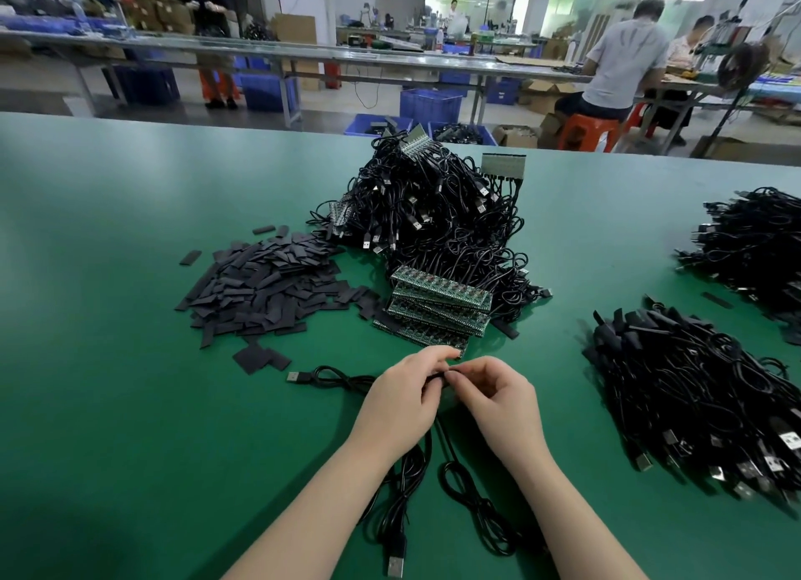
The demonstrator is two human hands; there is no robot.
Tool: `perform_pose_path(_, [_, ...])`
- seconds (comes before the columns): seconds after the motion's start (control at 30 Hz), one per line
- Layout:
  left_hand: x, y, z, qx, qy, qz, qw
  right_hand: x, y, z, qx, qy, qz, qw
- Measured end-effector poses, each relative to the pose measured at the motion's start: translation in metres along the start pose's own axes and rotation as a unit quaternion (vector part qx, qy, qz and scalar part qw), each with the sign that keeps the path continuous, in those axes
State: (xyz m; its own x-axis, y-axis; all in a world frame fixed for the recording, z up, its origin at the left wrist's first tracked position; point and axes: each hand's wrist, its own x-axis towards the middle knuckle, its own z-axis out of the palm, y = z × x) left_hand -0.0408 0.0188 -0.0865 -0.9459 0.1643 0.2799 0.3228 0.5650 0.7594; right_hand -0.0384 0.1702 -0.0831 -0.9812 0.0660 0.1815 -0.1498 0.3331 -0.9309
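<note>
Between two hands — left (403, 399), right (498, 402) — one black cable (438, 376), two USB plugs (295, 378).

You are sitting at a green table (130, 406). At your 12 o'clock a big tangled heap of black USB cables (433, 207) is resting, with a stack of green circuit boards (433, 306) lying at its near edge. At 10 o'clock a pile of flat black sleeves (268, 285) is spreading out. A near cable bundle (693, 397) is lying at 3 o'clock, a far cable pile (758, 241) at 2 o'clock, and loose black cables (403, 493) are trailing at 6 o'clock.
</note>
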Motion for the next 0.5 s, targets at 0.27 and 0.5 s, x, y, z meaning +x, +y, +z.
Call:
perform_pose_path(0.27, [0.0001,-0.0002,0.0008,0.009,-0.017,-0.012,1.000,0.0022,0.0009,-0.0034,0.050,0.020,0.019,0.998])
perform_pose_path(0.5, [0.0004,-0.0018,0.0017,0.024,0.003,0.004,1.000,0.0015,0.0006,-0.0040,0.112,0.012,0.032,0.993])
